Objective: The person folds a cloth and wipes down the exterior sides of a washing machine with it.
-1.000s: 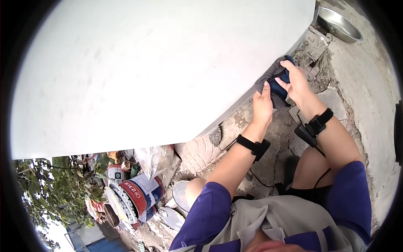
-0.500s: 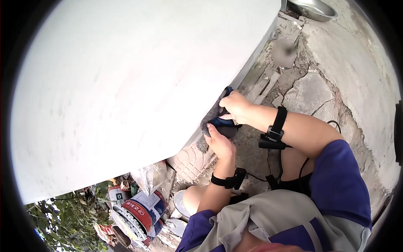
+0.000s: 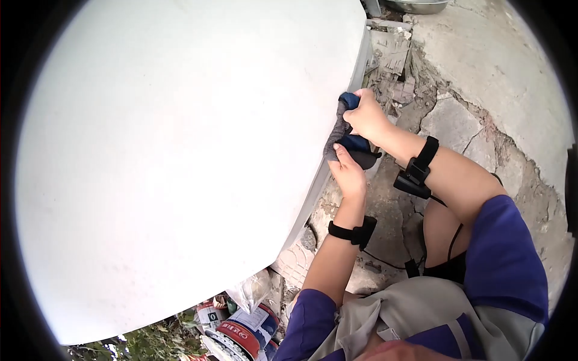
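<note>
A dark grey and blue cloth item (image 3: pixel 354 144) lies against the edge of a large white panel (image 3: pixel 192 156). My left hand (image 3: pixel 350 171) grips its lower end, with the thumb on top of the fabric. Higher up, my right hand (image 3: pixel 366 117) pinches the blue upper end between thumb and fingers. Part of the cloth hangs out to the right between my two hands. Both wrists wear black straps with small black devices.
A metal basin (image 3: pixel 418 6) is at the top, beyond the panel's corner. Cracked concrete (image 3: pixel 448 123) and rubble run along the right. At the lower left are a red and blue bucket (image 3: pixel 247 331), a plastic bag (image 3: pixel 251 291) and leafy plants (image 3: pixel 150 343).
The camera view has shifted, so the basin and buckets sit elsewhere in frame. Both hands still hold the cloth at the panel's edge, with my right hand now pinching the blue end.
</note>
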Motion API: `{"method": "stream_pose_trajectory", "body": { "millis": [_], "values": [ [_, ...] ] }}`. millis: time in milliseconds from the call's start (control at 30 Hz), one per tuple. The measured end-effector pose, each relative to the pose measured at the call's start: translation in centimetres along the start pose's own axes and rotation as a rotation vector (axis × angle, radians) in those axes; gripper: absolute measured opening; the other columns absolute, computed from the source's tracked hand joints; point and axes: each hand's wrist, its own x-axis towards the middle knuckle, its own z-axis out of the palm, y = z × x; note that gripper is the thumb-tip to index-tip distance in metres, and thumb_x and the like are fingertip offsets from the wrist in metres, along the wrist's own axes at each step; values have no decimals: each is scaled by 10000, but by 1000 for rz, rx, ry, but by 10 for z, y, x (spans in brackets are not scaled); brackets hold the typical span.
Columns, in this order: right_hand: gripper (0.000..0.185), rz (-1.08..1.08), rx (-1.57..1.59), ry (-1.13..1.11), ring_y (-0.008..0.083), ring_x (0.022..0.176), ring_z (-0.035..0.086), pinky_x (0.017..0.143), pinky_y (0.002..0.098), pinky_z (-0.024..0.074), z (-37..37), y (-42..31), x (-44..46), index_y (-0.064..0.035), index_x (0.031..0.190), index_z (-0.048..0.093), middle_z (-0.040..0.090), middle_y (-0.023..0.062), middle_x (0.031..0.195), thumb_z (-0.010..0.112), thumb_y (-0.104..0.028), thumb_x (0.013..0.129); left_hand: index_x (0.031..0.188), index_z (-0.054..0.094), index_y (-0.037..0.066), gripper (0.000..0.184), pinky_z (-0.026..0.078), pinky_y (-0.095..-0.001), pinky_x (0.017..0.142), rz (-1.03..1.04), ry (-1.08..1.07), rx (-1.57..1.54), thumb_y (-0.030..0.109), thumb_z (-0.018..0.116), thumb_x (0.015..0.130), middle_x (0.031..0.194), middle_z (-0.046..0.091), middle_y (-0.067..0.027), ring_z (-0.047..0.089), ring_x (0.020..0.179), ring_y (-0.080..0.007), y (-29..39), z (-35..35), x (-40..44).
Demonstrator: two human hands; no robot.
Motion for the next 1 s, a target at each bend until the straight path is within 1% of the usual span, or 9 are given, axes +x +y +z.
{"method": "stream_pose_trajectory", "body": {
  "millis": [67,133,233,367,467,500,667,900,1000],
  "values": [
    [513,-107,-78,173,393,797,657,716,413,528,-13,8,27,79,1180,378,632,292,862,628,-138,788,1022,538,-18,374,444,-269,712,-36,-81,-209,350,479,996,897,567,-61,516,793,-128,25,30,12],
    [465,-207,-104,342,417,848,643,761,430,510,-21,0,32,0,1182,431,648,255,883,650,-169,808,1074,517,-2,348,522,-342,670,-385,-213,-379,335,490,991,1035,592,-113,613,832,-184,38,48,29],
    [279,-283,-101,382,395,805,637,705,432,493,-20,0,30,-92,1102,522,648,211,854,620,-181,856,1160,473,-14,362,538,-407,779,-480,-164,-519,301,506,985,1141,575,-141,620,946,-233,57,60,26],
    [232,-276,14,254,404,738,628,628,438,480,-6,11,23,-56,1046,510,619,220,751,608,-151,859,1271,445,-2,383,500,-417,886,-474,-170,-537,250,502,988,1219,563,-120,584,1069,-243,62,27,8],
    [209,-185,19,95,447,819,598,695,474,468,7,10,-18,-58,1032,448,613,243,838,570,-108,869,1307,440,-26,397,481,-356,902,-251,-261,-365,211,490,993,1221,561,-128,572,1063,-218,32,-28,-6],
    [226,-169,14,14,459,838,588,712,485,462,10,7,-34,-62,1039,421,605,253,859,565,-102,869,1267,472,-38,373,402,-290,950,-244,-219,-399,223,493,1000,1199,561,-89,507,1074,-148,38,-43,-19],
    [292,-149,-76,-435,473,854,579,722,511,456,25,5,-98,-50,1060,354,593,267,864,569,-95,867,1179,497,-59,368,437,-305,842,-205,126,262,267,448,1014,1096,575,-123,537,933,-185,23,-111,-66],
    [375,-120,-40,-371,402,963,599,820,433,468,21,15,-64,-32,1118,424,606,235,1003,645,-85,820,1215,450,-74,344,422,-318,913,-60,187,103,203,434,1012,1126,555,-141,532,1023,-204,33,-48,-45],
    [369,-104,-30,-133,376,979,612,829,414,477,8,18,-37,-35,1088,488,631,204,994,696,-102,791,1268,441,-34,348,464,-326,892,106,-50,-22,166,459,985,1177,574,-129,568,1039,-206,18,-23,-23]
  ]
}}
